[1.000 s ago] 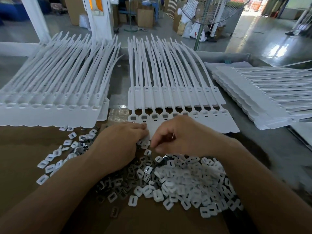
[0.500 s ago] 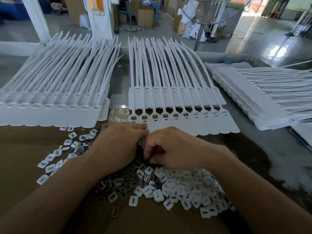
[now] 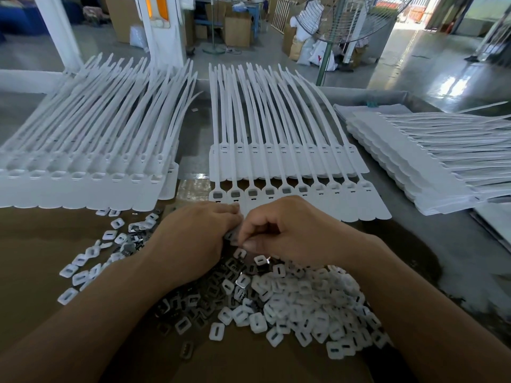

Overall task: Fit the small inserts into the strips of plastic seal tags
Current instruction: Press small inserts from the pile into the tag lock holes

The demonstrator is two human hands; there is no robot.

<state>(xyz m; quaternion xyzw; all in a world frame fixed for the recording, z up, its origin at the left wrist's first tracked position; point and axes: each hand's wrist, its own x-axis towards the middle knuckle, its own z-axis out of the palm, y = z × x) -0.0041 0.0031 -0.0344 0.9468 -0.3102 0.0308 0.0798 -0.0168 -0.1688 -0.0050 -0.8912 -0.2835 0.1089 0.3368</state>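
A strip of white plastic seal tags [image 3: 318,194] lies across the table's middle, its left sockets filled with dark inserts. Just in front of it, my left hand [image 3: 193,239] and my right hand [image 3: 293,233] meet fingertip to fingertip. The right thumb and fingers pinch a small insert [image 3: 235,237] between the hands; the left fingers curl against the same spot, their grip hidden. A heap of white caps [image 3: 309,305] and dark metal inserts [image 3: 210,297] lies on the brown cardboard [image 3: 36,250] under my wrists.
A stack of tag strips [image 3: 83,172] lies at the left and another stack [image 3: 420,161] at the right. Loose caps [image 3: 83,269] are scattered left of my left arm. A fan stand [image 3: 326,59] rises behind the table's far edge.
My right hand slid left and back toward the left hand, off the tag strip's near edge. The left hand has hardly moved.
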